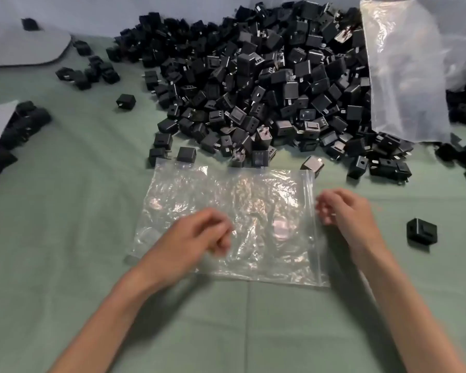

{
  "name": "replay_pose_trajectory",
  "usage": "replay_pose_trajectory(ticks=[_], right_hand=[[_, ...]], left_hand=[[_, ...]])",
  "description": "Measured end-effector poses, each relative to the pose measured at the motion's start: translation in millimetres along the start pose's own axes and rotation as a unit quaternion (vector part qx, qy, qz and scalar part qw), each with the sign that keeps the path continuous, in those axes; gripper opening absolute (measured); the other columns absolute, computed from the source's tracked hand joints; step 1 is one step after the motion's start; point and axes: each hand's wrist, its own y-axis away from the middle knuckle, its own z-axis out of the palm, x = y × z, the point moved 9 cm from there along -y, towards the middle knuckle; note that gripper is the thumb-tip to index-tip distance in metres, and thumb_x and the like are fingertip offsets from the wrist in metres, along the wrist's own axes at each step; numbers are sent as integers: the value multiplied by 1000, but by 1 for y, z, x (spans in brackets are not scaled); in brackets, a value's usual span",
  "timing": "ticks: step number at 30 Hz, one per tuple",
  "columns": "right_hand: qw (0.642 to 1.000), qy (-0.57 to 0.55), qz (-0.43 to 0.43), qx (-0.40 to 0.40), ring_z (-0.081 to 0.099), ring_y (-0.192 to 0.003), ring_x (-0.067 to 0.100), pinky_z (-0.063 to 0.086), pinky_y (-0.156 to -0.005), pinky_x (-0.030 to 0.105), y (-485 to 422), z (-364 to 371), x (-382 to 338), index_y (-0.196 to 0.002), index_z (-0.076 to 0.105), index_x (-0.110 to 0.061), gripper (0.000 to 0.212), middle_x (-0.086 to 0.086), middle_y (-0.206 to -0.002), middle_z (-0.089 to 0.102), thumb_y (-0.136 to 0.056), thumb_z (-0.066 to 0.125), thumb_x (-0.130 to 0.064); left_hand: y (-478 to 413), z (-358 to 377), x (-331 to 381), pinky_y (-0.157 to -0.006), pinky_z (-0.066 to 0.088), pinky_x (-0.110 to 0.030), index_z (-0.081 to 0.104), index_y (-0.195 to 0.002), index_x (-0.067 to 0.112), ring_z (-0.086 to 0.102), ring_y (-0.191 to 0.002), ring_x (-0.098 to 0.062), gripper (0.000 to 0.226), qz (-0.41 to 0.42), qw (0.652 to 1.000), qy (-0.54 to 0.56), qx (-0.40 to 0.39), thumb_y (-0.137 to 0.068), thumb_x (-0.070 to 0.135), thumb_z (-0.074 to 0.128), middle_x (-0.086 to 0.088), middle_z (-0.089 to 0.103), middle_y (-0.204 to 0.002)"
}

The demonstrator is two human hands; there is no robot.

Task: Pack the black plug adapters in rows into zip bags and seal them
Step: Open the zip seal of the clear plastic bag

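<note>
Landmark: clear zip bag (253, 211), lying flat and crinkled on the desk (65, 238), which has a green cloth over it.
Bag contents: no adapters seen inside; glare patches on the film.
Zip strip (309, 184): runs down the bag's right edge, so the mouth faces right.
Left hand (197, 235): over the middle of the zip bag, fingers loosely curled, nothing seen in it; motion-blurred, contact with the film cannot be told.
Right hand (345, 211): at the bag's right edge, fingers (324, 212) curled against the zip strip; whether they pinch it or only touch it cannot be told.
Adapter pile (253, 84): large heap of black plug adapters just beyond the bag's far edge, its nearest pieces touching or nearly touching that edge.
Corner adapter (311, 164): one adapter, prongs up, beside the bag's far right corner.
Lone adapter (421, 232): by itself to the right of the bag, past the right hand, well apart from the heap.
Strays (92, 72): small scatter far left beyond the bag, with a single one (125, 100) nearer.
Big clear sack (404, 76): beyond and right of the zip bag, lying over the heap's right side.
Grey sheet (24, 47): far left beyond the bag, rounded corner, flat.
Left cluster (24, 125): dark adapters well left of the bag, partly under a pale sheet edge.
</note>
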Motion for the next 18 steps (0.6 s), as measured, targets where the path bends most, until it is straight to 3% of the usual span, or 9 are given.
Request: replay_pose_trajectory(ticks=[3,5,9,12,15,18], right_hand=[[998,15,54,-42,52,-56,11,46,-49,20,-28,28,1,-89,65,-5,23,2,-67,58,-97,53,-23],[998,22,59,-30,55,-59,13,50,-52,21,-47,35,-3,-90,64,-7,21,3,-70,60,-97,52,-23],[996,75,43,4,59,-62,17,52,-68,32,-60,32,-9,-83,60,-12,21,3,-73,60,-91,52,-28],[996,54,67,-9,63,-58,14,55,-62,30,-52,33,-4,-87,62,-8,24,3,-76,62,-94,55,-31],[995,95,32,-29,56,-59,11,45,-59,25,-38,39,-8,-86,68,-11,26,0,-69,64,-93,57,-33],[997,54,-28,-36,63,-64,8,46,-59,18,-24,50,-23,-89,67,-15,15,-2,-72,69,-94,58,-25]], left_hand=[[-73,7,7,-65,48,-15,59,-87,19,61,-70,-6,18,-4,987,-137,79,-100,21,48,4,63,-76],[-115,14,1,-65,50,-22,60,-87,18,62,-74,-16,22,-26,967,-230,111,-100,28,46,1,63,-78],[-137,14,-14,-51,33,-19,52,-74,25,51,-57,-10,36,-27,917,-353,182,-98,50,44,8,55,-64],[-133,28,-12,-57,34,-20,43,-69,28,49,-62,-5,40,31,907,-390,155,-92,61,43,12,50,-68],[-129,37,-9,-58,29,-21,40,-69,26,47,-66,-9,45,66,893,-428,123,-91,66,41,10,48,-72],[-127,37,-4,-57,25,-24,41,-69,24,43,-65,-9,46,91,891,-428,120,-93,63,34,9,46,-72]])
